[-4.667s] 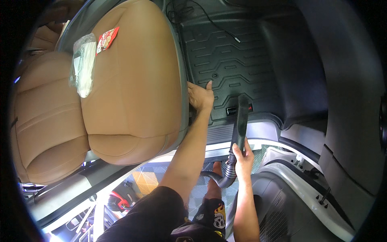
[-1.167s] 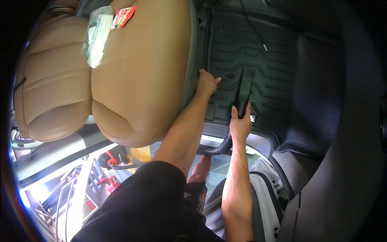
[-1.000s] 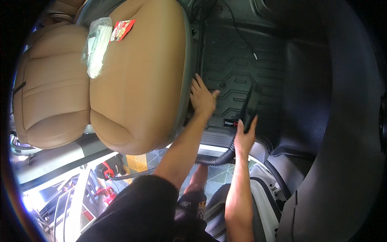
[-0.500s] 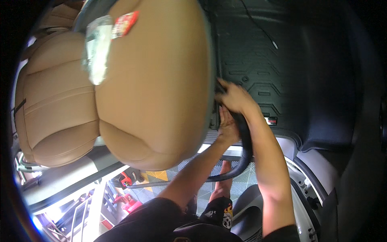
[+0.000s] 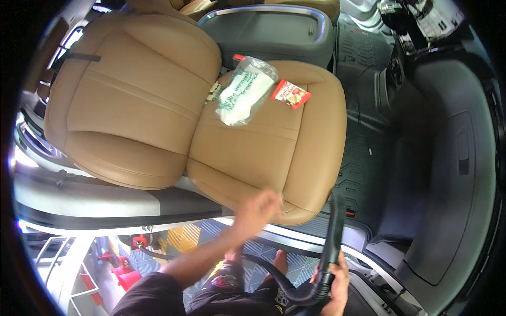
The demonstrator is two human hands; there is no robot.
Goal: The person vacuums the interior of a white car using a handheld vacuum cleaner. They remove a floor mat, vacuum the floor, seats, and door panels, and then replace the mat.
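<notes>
In my right hand [image 5: 339, 279], low on the right, is a black vacuum cleaner nozzle [image 5: 333, 234] with its tip pointing up at the footwell floor mat [image 5: 354, 174]. The fingers wrap round its lower end, where the ribbed black hose [image 5: 308, 299] joins on and loops down to the left. My left hand [image 5: 258, 210] is over the near edge of the tan car seat [image 5: 247, 160], smeared by motion, so its fingers are unclear. On the seat cushion lie a clear plastic package with white contents [image 5: 245, 95] and a small red and white packet [image 5: 291, 94].
A dark centre console [image 5: 263, 34] stands beyond the seat. The open door panel [image 5: 453, 195] is at the right. The door sill [image 5: 295, 239] crosses in front of me, above patterned floor tiles [image 5: 184, 245]. A red and black machine [image 5: 138, 241] sits lower left.
Both hands have come back out of the footwell beside the seat. The right hand now holds the nozzle near the sill; the left has moved left over the seat edge. My view has shifted.
</notes>
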